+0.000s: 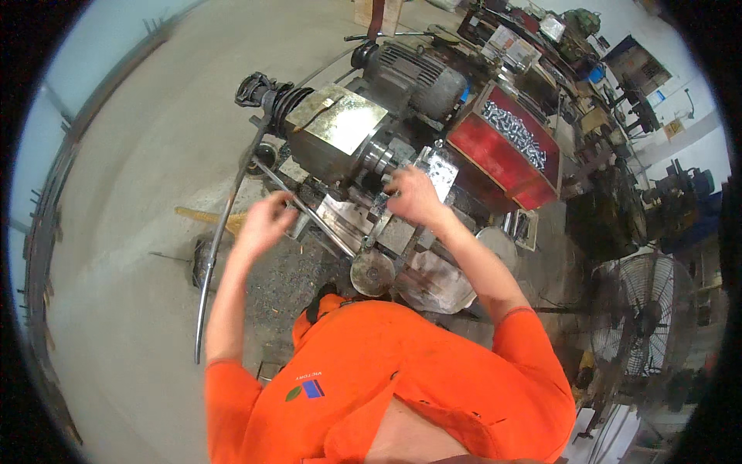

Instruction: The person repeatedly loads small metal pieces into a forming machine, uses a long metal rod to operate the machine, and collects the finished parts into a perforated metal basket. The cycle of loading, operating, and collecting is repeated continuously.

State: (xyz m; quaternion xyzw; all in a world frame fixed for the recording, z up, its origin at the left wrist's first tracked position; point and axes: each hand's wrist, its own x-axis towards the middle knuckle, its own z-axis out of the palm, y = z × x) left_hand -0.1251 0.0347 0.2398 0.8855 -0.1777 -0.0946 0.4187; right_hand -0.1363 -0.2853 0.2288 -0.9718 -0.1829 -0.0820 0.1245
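A small lathe-like machine with a greasy metal headstock (340, 120) stands in front of me. My right hand (415, 195) is at its round steel spindle (379, 157), the fingers curled together; whatever they pinch is hidden. Lower left, my left hand (267, 222) hangs beside a slanting steel bar (321, 220). Its half-bent fingers are smeared by motion, and whether they touch the bar I cannot tell. Below my right hand lie the machine's slide blocks (396, 234). A round metal disc (372, 274) sits at the near end.
A red bin (487, 151) of small shiny metal parts (514, 133) stands right of the machine, beside a dark motor (413, 77). One long lever (219, 232) reaches down on my left. Metal chips (286, 271) litter the floor. A large fan (643, 313) stands at right.
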